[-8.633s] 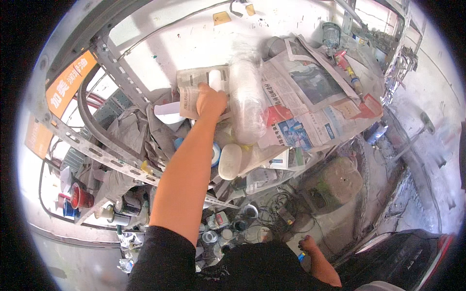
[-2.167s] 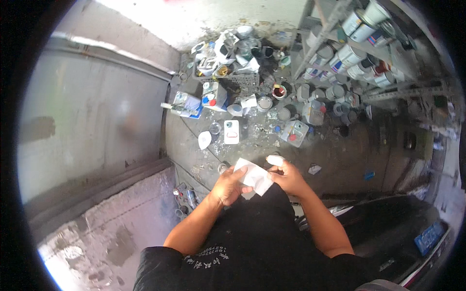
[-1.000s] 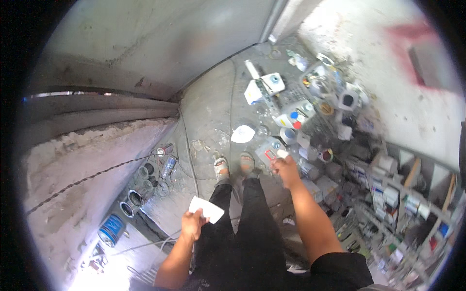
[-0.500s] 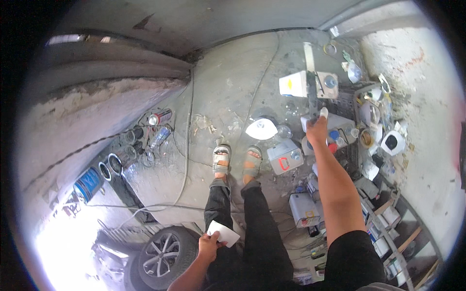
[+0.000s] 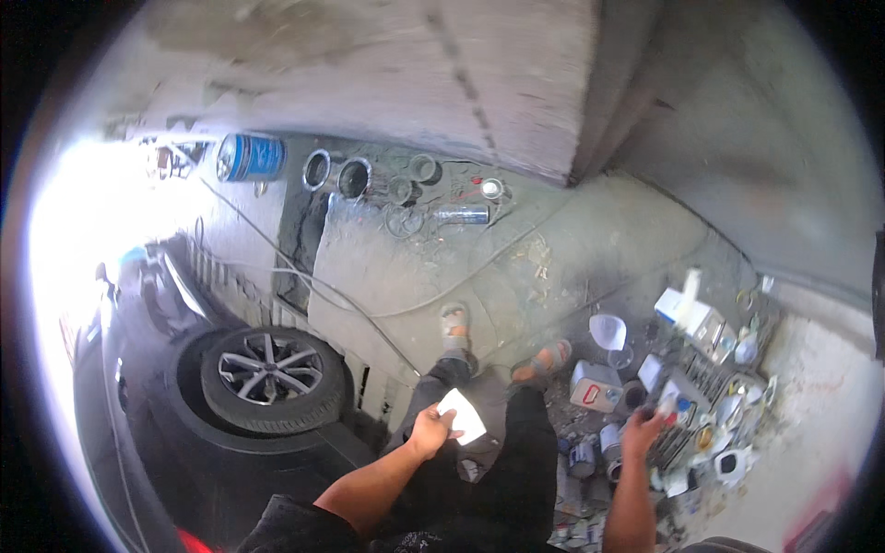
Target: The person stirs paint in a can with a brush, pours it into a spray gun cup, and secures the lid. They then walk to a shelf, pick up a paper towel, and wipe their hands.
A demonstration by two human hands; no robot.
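Observation:
My left hand is closed on a thin white square sheet, held over my thighs. Its material is hard to tell. My right hand reaches out on the right, fingers curled round the near end of a long flat bar. The bar's far end is pale and the part near the hand is dark and blurred. Something small and white shows at the fingertips. Below the bar lie a grey metal can with a red handle and a white scoop-shaped piece.
At the left stands a dark car with its wheel facing me. A blue tin and several open cans line the far wall. A hose crosses the floor. Clutter covers the floor by the right wall.
My view has swung to the left, bringing the car into sight. My right arm is drawn nearer, still with the bar. The left hand keeps its white sheet.

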